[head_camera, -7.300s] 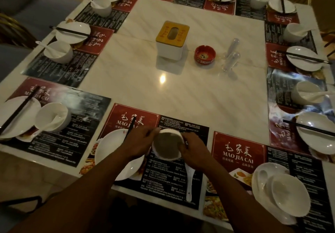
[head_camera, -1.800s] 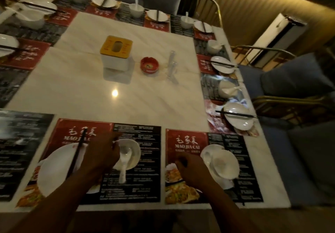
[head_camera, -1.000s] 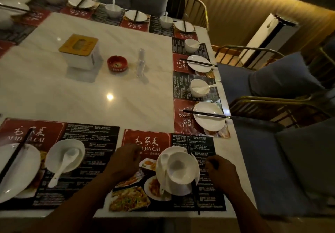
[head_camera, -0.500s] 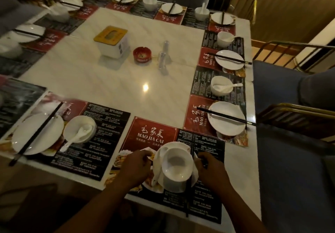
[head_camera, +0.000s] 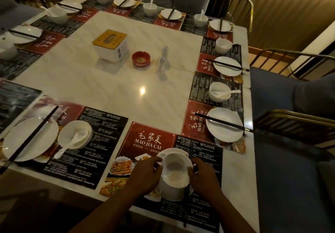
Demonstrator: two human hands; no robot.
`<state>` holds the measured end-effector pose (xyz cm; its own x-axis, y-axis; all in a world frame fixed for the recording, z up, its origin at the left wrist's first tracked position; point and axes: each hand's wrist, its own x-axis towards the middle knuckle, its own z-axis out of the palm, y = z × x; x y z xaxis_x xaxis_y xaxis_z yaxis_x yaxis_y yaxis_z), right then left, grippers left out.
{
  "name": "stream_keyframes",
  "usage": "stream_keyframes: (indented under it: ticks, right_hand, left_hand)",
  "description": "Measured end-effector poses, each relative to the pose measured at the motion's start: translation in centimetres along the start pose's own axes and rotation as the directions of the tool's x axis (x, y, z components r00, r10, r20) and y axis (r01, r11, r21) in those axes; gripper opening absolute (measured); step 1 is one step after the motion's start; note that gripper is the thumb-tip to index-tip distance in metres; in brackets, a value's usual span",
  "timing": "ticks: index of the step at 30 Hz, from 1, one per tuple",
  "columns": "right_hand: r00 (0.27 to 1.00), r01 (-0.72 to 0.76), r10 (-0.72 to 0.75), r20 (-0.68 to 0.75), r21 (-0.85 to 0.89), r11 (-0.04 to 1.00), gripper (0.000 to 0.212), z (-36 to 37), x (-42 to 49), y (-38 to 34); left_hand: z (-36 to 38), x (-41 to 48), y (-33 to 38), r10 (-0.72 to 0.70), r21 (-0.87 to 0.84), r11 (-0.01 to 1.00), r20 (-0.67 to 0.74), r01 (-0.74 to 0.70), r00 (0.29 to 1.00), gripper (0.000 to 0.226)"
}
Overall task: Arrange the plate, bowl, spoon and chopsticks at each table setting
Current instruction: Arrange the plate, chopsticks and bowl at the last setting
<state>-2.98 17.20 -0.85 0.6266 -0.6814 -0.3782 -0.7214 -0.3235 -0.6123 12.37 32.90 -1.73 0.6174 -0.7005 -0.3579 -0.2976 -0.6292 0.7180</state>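
Gripping the bowl from both sides in head view: L hand has fingers curled round its left rim, R hand has fingers curled on the right rim. Bowl is over the plate at the near-right setting, on the red & black placemat; can't tell if it's lifted or resting. Chopsticks lie on the mat under the R wrist, pointing to the table edge. Next setting left: second plate w/ sticks across it, second bowl beside it w/ a spoon inside. Tissue box & red ashtray mid-table.
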Motion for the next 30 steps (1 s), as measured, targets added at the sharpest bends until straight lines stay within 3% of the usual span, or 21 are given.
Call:
stream_keyframes:
  ticks: [4, 11, 20, 25, 28, 30]
  right_hand:
    - [0.995, -0.005, 0.008, -0.101, 0.036, 0.999, 0.020, -2.3, 0.2, 0.7]
    - [0.936, -0.180, 0.217, -0.279, 0.151, 0.972, 0.022, -7.9, 1.7, 5.5]
    - [0.919, -0.267, 0.312, -0.242, 0.203, 0.942, 0.028, -8.2, 4.1, 8.5]
    - [0.915, -0.292, 0.336, -0.222, 0.211, 0.933, 0.035, -8.0, 4.3, 7.8]
    - [0.883, -0.262, 0.235, -0.405, -0.011, 0.965, 0.030, -8.3, 3.5, 5.8]
    - [0.859, -0.107, 0.041, -0.510, -0.101, 0.989, 0.016, -7.7, 2.5, 3.4]
  left_hand:
    - [-0.4, 1.2, 1.2, 0.074, -0.056, 0.996, -0.041, -0.076, 0.996, 0.024]
    - [0.6, 3.5, 2.9, 0.138, 0.006, 0.990, -0.040, -0.138, 0.990, 0.026]
    - [-0.1, 3.7, 0.8, 0.038, 0.100, 0.995, -0.165, -0.022, 0.986, 0.021]
    - [-1.0, 2.7, -0.8, -0.026, 0.062, 0.997, -0.139, 0.035, 0.990, 0.016]
    - [-1.3, 2.6, -1.2, -0.038, 0.069, 0.996, -0.157, 0.050, 0.987, 0.031]
    - [-1.4, 2.6, -1.4, -0.052, 0.061, 0.996, -0.169, 0.063, 0.984, 0.033]
